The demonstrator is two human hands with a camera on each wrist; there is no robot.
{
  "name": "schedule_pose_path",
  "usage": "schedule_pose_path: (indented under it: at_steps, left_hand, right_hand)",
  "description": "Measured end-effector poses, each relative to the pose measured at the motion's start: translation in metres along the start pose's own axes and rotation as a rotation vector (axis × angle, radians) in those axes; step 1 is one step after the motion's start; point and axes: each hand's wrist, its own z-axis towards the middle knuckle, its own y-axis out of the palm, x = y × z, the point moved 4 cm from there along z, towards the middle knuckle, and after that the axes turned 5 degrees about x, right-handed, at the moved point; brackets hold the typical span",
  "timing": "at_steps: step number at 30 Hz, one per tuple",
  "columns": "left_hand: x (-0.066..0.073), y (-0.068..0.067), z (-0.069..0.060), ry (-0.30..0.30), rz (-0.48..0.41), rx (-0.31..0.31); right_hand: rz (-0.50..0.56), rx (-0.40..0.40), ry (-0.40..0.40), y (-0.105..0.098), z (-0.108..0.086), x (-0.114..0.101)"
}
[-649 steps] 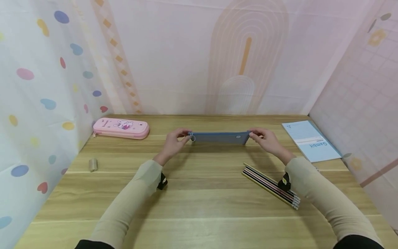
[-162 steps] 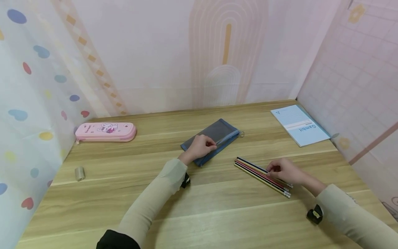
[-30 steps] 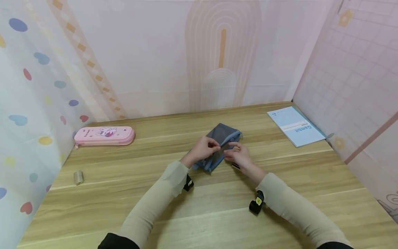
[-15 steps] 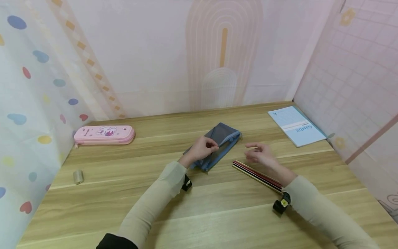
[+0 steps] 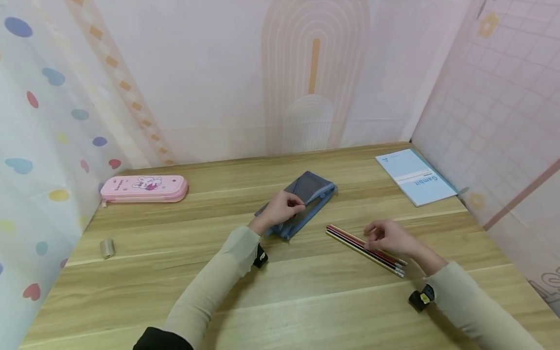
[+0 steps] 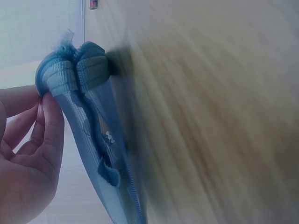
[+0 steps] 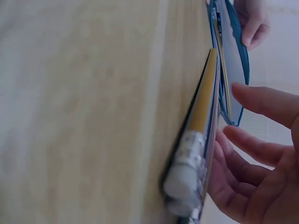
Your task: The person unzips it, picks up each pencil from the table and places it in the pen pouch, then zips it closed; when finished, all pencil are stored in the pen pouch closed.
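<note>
A blue mesh zip pencil pouch (image 5: 311, 185) lies slanted at mid-table with its mouth gaping. My left hand (image 5: 282, 208) pinches the pouch's upper edge between thumb and fingers, and in the left wrist view the thumb and fingers (image 6: 50, 126) grip its rim. Inside the pouch, a pencil (image 7: 223, 70) shows in the right wrist view. Several striped pencils (image 5: 350, 241) with white erasers lie side by side on the table to the right. My right hand (image 5: 390, 237) is beside these pencils, its thumb and index finger apart and nothing visibly held between them.
A pink pencil case (image 5: 144, 188) with a rabbit picture stands at the back left. Nearer on the left is a small beige cylinder (image 5: 107, 248). A light blue notebook (image 5: 415, 177) lies at the back right. Patterned cloth walls enclose the wooden table (image 5: 280, 301).
My right hand has moved from the pouch's mouth rightward to the loose pencils, which are fewer than earlier. The left hand keeps its pinch; the pouch, first held up by both hands, now lies flat.
</note>
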Motion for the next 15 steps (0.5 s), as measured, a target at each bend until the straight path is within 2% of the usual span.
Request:
schedule_pose_path:
  at_steps: [6, 15]
  left_hand:
    - [0.0046, -0.0010, 0.0018, -0.001, 0.013, 0.001]
    - [0.0017, 0.0015, -0.0003, -0.001, 0.020, -0.008]
  right_hand:
    - [-0.082, -0.054, -0.052, -0.0006, -0.0069, -0.0060]
    - [-0.078, -0.119, -0.077, 0.0040, -0.0075, -0.0055]
